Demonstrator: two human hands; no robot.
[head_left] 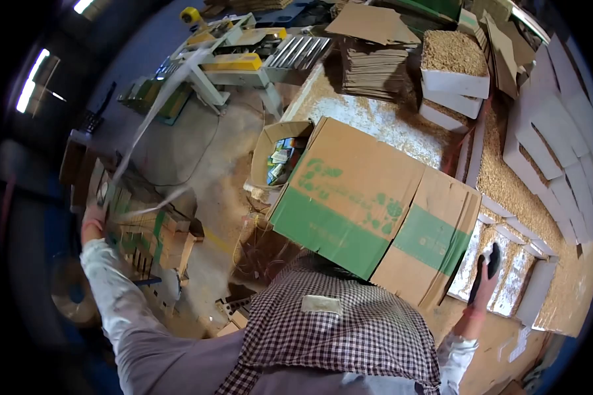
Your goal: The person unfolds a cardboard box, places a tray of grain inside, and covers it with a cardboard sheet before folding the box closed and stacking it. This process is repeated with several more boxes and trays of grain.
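My left hand (94, 216) is raised at the far left, its fingers closed at a long translucent plastic strip (153, 113). The strip runs up toward the machine, and another length loops to the right below it. A small round object beside the fingers is too blurred to name. In front of me lies a closed brown cardboard box (369, 178) with green bands and green printing. My right hand (485, 283) is just past the box's right end, apart from it. Its fingers wear black coverings and stand spread, with nothing visible between them.
A yellow and grey roller machine (244, 62) stands at the back. An open carton (260, 148) of small packets is behind the box. Flattened cardboard (374, 69) is stacked farther back. White trays of grain-like material (454, 82) and white panels (540, 141) line the right side.
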